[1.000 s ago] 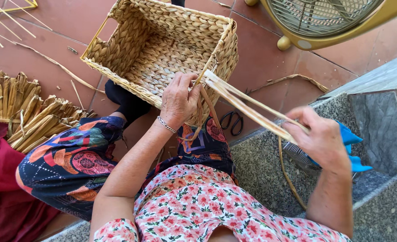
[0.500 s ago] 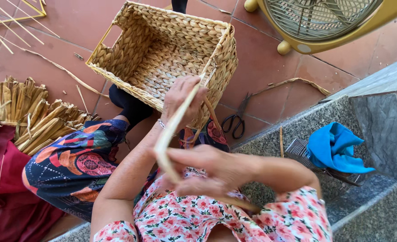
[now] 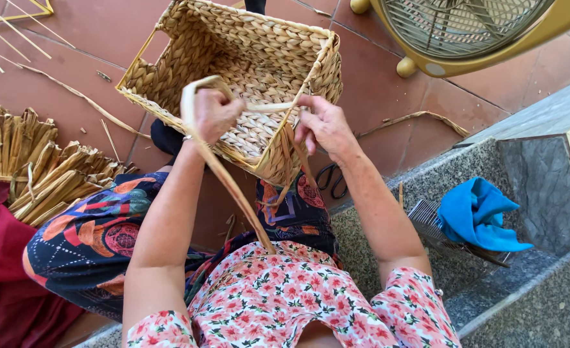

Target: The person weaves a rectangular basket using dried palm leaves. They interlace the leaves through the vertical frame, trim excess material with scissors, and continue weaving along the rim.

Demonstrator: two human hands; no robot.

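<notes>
A gold-coloured fan (image 3: pixel 472 32) stands at one o'clock on the red floor tiles (image 3: pixel 388 84). At three o'clock a blue cloth (image 3: pixel 478 216) lies on a dark wire rack (image 3: pixel 436 225) on the grey stone step (image 3: pixel 542 290). Black scissors (image 3: pixel 332 180) lie on the tiles near centre. A bundle of dried reeds (image 3: pixel 34 164) sits at nine o'clock, with a dark red cloth (image 3: pixel 1 277) at eight.

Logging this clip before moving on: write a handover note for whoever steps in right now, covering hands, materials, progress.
Left hand: closed on a long flat weaving strand that loops over it and trails down to the lap.
Right hand: pinching the strand's other end at the near rim of the woven basket.
Basket rests tilted on the knees, walls and base woven; the near rim is being worked.
Spare dried strips lie in a pile on the left floor; scissors sit on the tiles beside the right forearm.
Left: working this strand into the rim.
</notes>
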